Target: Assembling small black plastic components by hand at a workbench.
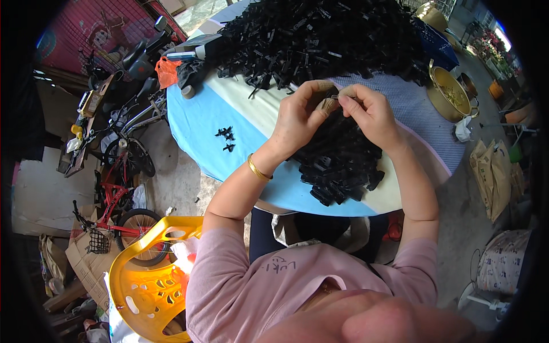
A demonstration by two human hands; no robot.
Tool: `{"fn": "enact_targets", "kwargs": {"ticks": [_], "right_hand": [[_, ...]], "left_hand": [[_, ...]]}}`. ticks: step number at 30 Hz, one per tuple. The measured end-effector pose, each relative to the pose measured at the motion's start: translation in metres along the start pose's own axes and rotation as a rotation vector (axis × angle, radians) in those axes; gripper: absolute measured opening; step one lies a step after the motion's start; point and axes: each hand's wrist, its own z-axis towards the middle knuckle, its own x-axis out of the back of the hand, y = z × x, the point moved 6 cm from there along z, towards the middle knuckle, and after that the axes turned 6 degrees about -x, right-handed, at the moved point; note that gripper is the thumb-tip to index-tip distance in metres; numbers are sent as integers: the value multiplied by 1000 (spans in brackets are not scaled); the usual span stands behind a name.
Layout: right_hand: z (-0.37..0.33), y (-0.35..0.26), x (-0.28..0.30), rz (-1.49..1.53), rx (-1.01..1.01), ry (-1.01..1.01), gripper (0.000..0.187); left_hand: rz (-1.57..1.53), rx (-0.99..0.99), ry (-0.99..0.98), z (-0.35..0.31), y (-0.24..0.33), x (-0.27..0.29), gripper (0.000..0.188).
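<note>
Left hand: up at the middle of the frame, thumb and index curled close together, so narrow, not wide; this hand has tan covers on its fingertips.
Right hand: just beside it, same pinched look; this hand meets the left at the tips. Honestly can't tell what's between the fingers, too small and half hidden.
Black pieces: big heap across the top of the frame, smaller pile right below the hands, plus a few loose ones left of centre.
Surface: round, with a striped cloth in pale blue and cream; its near edge curves in front of the person's lap.
Fingertip work: looks like fiddly two-handed stuff to me. I'd steady it with the left pinch and let the right make the small moves, no brute squeezing.
Covers: keep 'em snug, a loose one would probably cost you feel.
Piles: I'd keep the two apart, they could easily slide together.
</note>
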Motion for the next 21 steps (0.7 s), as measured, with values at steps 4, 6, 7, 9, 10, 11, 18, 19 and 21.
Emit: {"fn": "enact_targets", "kwargs": {"ticks": [4, 6, 7, 9, 10, 11, 18, 19, 21], "right_hand": [[-1, -1, 2, -44, -23, 4, 12], [-1, -3, 3, -66, -15, 9, 12], [-2, -4, 3, -90, -8, 13, 12], [-2, -5, 2, -89, 6, 22, 12], [-3, -6, 2, -88, 22, 29, 12], [-3, -5, 2, -88, 21, 30, 12], [-5, -9, -2, -50, -5, 35, 14], [-6, -9, -3, -54, -16, 32, 14], [-5, -7, -4, -49, -35, 16, 15]], "left_hand": [[134, -25, -55, 0, 0, -3, 28], [150, -43, -51, -1, 2, -3, 28], [163, -60, -47, -1, 3, -3, 29], [142, -68, -44, -1, 3, -4, 29], [121, -76, -38, 0, 3, -4, 29], [121, -76, -39, -1, 3, -4, 29], [6, -70, 45, -1, 4, 0, 24], [1, -60, 50, -2, 3, 1, 22], [34, -110, 48, 0, 0, 3, 20]]}}
